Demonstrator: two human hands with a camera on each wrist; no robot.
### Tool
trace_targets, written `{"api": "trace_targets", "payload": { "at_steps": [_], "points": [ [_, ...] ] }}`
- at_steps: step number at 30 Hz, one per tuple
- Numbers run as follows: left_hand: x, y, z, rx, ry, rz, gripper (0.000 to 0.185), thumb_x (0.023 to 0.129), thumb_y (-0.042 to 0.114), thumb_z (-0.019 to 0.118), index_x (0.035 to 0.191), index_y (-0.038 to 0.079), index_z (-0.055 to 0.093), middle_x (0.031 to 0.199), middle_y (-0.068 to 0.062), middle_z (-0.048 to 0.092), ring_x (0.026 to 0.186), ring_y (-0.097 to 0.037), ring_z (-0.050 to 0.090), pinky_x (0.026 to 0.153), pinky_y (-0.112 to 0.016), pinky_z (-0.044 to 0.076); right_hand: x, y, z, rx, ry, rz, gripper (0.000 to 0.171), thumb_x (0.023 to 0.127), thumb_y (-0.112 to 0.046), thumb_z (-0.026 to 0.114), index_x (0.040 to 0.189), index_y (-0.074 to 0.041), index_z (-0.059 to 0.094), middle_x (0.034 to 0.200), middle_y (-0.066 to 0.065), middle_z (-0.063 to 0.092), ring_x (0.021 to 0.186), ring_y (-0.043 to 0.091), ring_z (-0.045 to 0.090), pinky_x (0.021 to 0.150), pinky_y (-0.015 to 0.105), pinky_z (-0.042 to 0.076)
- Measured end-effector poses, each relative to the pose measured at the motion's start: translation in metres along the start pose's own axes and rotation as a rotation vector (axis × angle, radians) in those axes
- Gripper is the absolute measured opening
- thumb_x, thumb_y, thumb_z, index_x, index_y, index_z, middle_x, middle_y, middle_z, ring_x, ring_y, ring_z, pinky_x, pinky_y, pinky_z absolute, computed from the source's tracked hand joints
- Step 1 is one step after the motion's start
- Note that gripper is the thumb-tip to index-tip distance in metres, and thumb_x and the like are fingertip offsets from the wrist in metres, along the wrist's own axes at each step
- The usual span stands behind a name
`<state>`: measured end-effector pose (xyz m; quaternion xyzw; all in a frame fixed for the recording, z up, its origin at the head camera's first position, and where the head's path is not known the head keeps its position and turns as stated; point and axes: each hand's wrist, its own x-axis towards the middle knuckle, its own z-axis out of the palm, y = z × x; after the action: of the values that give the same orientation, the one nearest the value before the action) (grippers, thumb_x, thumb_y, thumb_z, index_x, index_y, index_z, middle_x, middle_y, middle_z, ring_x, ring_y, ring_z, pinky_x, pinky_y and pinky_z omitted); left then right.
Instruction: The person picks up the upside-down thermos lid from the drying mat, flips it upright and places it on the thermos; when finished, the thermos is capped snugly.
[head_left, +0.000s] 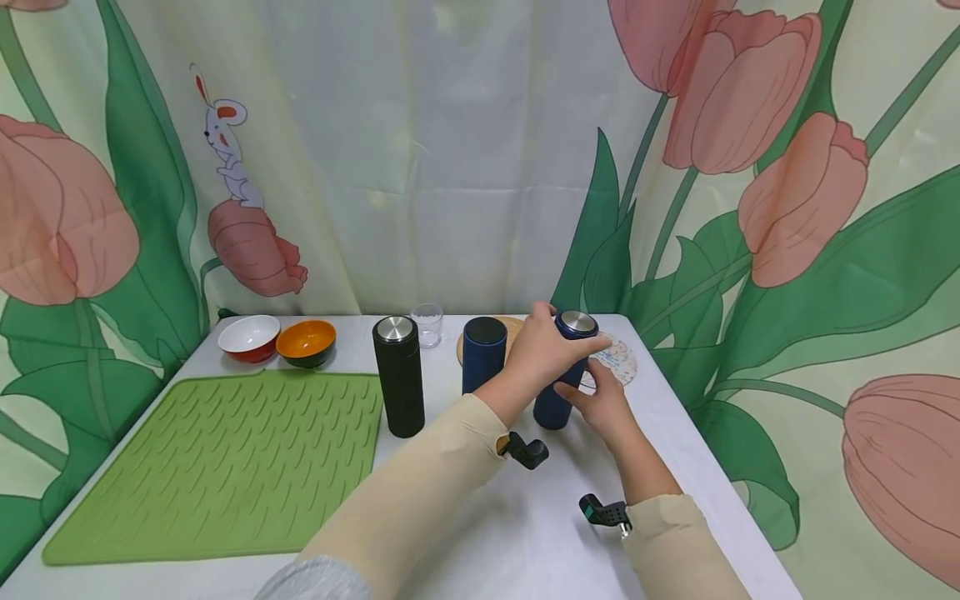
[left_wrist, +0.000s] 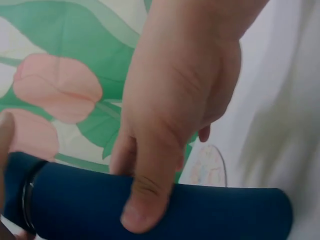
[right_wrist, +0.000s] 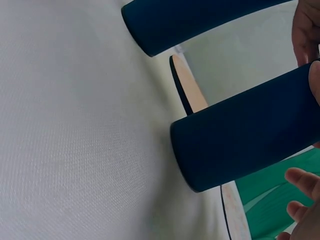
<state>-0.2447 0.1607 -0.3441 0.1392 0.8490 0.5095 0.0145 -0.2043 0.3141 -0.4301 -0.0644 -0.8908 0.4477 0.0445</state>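
A dark blue thermos (head_left: 553, 408) with a silver-topped lid (head_left: 578, 322) leans slightly at the right side of the table. My left hand (head_left: 538, 346) grips it at the top, its thumb lying across the front near the lid. Lower down, my right hand (head_left: 604, 407) pinches the body: the thumb (left_wrist: 147, 202) crosses the front and a finger passes behind. Other right fingertips (right_wrist: 299, 207) extend beside the thermos in the right wrist view. Its base is close to the white cloth. A second blue thermos (head_left: 483, 358) with a dark top stands to the left, partly hidden by my left arm.
A black thermos (head_left: 401, 387) stands beside a green mat (head_left: 247, 467). Behind are a clear glass (head_left: 427, 323), a white-and-red bowl (head_left: 250, 337) and an orange bowl (head_left: 306, 342). A round wooden board (head_left: 512, 327) and a patterned round mat (head_left: 621, 362) lie at the back right.
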Motion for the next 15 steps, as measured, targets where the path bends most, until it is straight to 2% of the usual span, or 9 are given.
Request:
{"api": "trace_targets", "payload": {
  "at_steps": [3,6,12,15],
  "points": [
    [0.002,0.005,0.001,0.099,0.028,0.026,0.094,0.076,0.070,0.086,0.141,0.016,0.046,0.125,-0.006,0.062,0.107,-0.022,0.067,0.084,-0.038,0.060,0.001,0.001,0.000,-0.003,-0.002,-0.018,0.084,0.097,-0.057,0.072,0.166,-0.023,0.036,0.173,0.014,0.033,0.163,0.041,0.025,0.124,0.073,0.025],
    [0.003,0.005,-0.002,0.139,0.011,0.039,0.085,0.079,0.064,0.088,0.138,0.018,0.049,0.123,-0.005,0.063,0.104,-0.021,0.069,0.081,-0.036,0.060,0.001,0.002,0.000,-0.003,-0.004,-0.025,0.085,0.097,-0.057,0.072,0.166,-0.023,0.036,0.173,0.014,0.034,0.163,0.041,0.025,0.124,0.073,0.025],
    [0.009,0.008,-0.019,0.116,-0.125,0.083,0.072,0.085,0.052,0.087,0.139,0.020,0.052,0.127,-0.009,0.067,0.110,-0.026,0.071,0.088,-0.041,0.060,0.004,0.004,0.001,0.013,0.016,-0.056,0.081,0.097,-0.055,0.074,0.163,-0.021,0.040,0.169,0.017,0.039,0.160,0.042,0.029,0.124,0.072,0.026],
    [0.011,0.009,-0.023,0.102,-0.179,0.081,0.071,0.088,0.047,0.087,0.143,0.018,0.051,0.131,-0.010,0.067,0.114,-0.027,0.070,0.093,-0.043,0.060,0.005,0.004,0.002,0.023,0.011,-0.065,0.082,0.097,-0.055,0.074,0.163,-0.020,0.040,0.169,0.018,0.039,0.161,0.042,0.029,0.125,0.071,0.025]
  ]
}}
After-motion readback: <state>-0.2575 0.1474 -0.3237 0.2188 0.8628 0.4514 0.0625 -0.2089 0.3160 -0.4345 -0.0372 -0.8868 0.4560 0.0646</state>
